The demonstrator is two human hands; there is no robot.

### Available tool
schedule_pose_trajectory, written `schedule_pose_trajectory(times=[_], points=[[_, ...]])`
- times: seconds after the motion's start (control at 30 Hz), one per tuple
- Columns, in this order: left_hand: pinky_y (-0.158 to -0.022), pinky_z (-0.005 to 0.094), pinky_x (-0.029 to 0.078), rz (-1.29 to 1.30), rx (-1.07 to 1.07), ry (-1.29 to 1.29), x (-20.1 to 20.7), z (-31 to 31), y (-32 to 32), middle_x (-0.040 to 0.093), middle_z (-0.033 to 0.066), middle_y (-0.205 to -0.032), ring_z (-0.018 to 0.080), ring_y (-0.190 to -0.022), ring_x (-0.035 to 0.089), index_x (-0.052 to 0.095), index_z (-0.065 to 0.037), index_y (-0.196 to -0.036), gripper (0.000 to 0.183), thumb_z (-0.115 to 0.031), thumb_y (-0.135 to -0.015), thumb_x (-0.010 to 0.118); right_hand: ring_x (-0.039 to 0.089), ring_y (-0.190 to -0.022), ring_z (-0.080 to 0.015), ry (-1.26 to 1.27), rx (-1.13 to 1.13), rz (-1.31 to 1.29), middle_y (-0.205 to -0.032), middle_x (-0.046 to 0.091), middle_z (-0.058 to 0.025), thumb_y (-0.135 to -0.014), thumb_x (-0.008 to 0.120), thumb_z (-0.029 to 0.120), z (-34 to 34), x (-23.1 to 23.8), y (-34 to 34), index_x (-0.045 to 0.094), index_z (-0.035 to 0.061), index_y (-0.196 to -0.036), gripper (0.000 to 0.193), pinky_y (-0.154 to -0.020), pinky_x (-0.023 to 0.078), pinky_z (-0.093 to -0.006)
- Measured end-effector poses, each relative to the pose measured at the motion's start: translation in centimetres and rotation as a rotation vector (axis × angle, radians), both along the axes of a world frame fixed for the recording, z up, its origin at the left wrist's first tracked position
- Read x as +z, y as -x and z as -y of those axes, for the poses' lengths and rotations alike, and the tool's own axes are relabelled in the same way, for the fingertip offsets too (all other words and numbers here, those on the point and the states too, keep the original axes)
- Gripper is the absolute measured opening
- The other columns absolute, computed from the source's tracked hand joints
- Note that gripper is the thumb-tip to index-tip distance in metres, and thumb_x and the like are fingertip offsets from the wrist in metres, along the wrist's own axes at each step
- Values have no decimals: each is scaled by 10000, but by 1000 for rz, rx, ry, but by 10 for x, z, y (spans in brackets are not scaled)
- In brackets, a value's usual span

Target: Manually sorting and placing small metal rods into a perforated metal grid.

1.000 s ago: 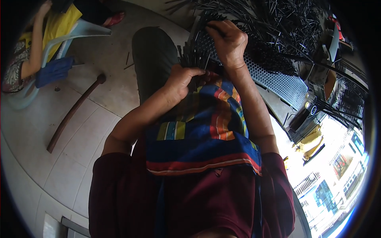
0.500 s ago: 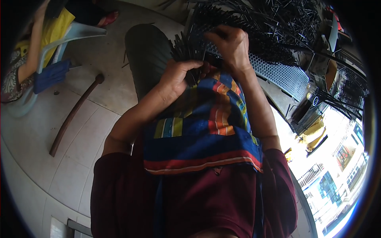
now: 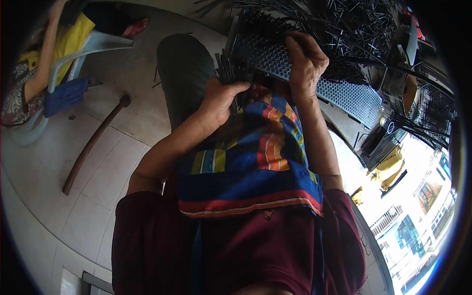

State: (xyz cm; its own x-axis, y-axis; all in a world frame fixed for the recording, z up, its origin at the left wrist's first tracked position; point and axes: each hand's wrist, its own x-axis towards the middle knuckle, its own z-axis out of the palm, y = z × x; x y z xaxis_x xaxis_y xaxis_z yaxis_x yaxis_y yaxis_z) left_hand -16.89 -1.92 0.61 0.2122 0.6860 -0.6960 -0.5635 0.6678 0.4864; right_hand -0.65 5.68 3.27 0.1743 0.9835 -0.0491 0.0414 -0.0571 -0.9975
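My left hand (image 3: pixel 220 100) grips a bundle of thin black sticks (image 3: pixel 231 69) upright above my lap. My right hand (image 3: pixel 306 61) is closed with its fingertips pinched on the grey perforated tray (image 3: pixel 344 96), which has many small holes and rows of black sticks standing in it at the far end. What the right fingers pinch is hidden. A bright striped cloth (image 3: pixel 255 162) in blue, orange and red covers my lap below both hands.
A big loose heap of black sticks (image 3: pixel 344 24) lies beyond the tray. A brown wooden stick (image 3: pixel 93 142) lies on the tiled floor at left. Another person sits on a pale plastic chair (image 3: pixel 73 64) at far left. Dark racks (image 3: pixel 388 142) stand at right.
Both hands stayed at the tray's near end; my right hand shifted slightly right along the perforated tray, and my left hand kept the bundle.
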Motion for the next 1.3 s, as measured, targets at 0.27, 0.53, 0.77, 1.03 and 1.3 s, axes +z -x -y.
schedule_pose_trajectory(times=[0.27,0.53,0.77,1.03,1.3], points=[[-597,342,538,87,-28,76,3,-6,0,673,163,-847,247,-732,668,642,55,-931,149,23,-791,602,511,-693,-18,-295,55,186,-750,602,38,-796,634,-48,-8,-24,3,688,19,-900,135,-618,394,-161],[-568,333,508,16,10,116,-9,-7,-3,666,148,-803,240,-687,651,639,52,-909,132,26,-787,596,609,-649,-136,-362,124,665,-775,642,-76,-730,692,9,-16,-18,17,709,49,-882,158,-616,471,-234],[-615,332,530,32,8,36,-8,-6,-1,669,133,-822,223,-709,656,643,47,-901,133,-34,-796,628,651,-689,-231,-402,177,860,-799,649,-60,-752,693,94,-22,-9,17,708,93,-911,160,-599,498,-300],[-619,330,525,39,61,44,-3,-5,-4,669,127,-826,216,-702,650,639,41,-918,147,-49,-803,622,645,-705,-274,-361,310,1023,-821,651,-64,-770,690,155,-13,-4,9,694,109,-958,194,-603,514,-313],[-618,328,531,81,56,-63,-8,-4,-5,664,139,-810,224,-693,649,633,48,-914,143,-37,-800,622,641,-681,-266,-353,252,885,-835,641,-75,-725,720,140,-3,2,26,686,114,-944,224,-595,518,-327]])
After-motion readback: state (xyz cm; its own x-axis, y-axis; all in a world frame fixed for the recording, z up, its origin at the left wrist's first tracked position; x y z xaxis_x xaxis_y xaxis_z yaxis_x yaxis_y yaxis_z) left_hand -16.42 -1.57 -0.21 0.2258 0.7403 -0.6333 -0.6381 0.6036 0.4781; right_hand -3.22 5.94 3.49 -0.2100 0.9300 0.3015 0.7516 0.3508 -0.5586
